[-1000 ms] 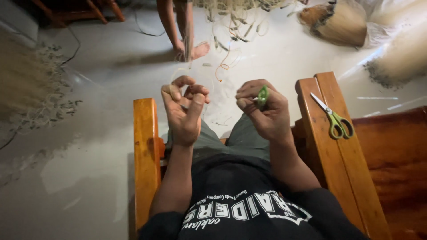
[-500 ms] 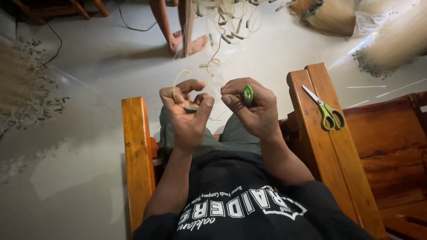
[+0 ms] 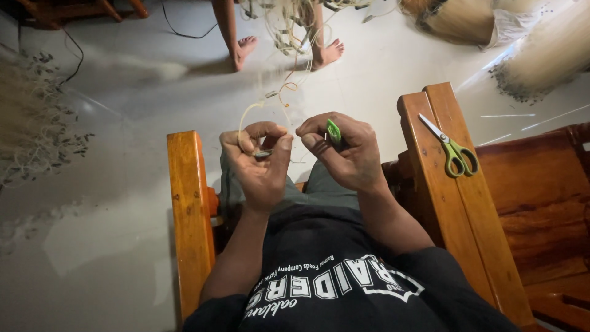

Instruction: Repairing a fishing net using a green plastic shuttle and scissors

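Left hand (image 3: 261, 166) pinches a small grey metal piece (image 3: 263, 154) between thumb and fingertips, pale cord (image 3: 249, 114) looping up from it. Right hand (image 3: 344, 154), just right of the piece, is closed on a small green tool (image 3: 334, 131) (tip sticks up). Scissors (image 3: 452, 150) lie on the wooden armrest (image 3: 430, 203), well right of the piece. Another person's bare feet (image 3: 329, 54) stand on the floor beyond.

Left hand (image 3: 261, 161) pinches a small grey sinker (image 3: 263, 154) on the pale line (image 3: 246, 117); right hand (image 3: 344, 150) grips a green netting needle (image 3: 333, 131) just beside it. Green-handled scissors (image 3: 452, 147) lie on the wooden armrest (image 3: 430, 203) at the right; bare feet (image 3: 246, 49) stand on the floor (image 3: 110, 184) beyond.
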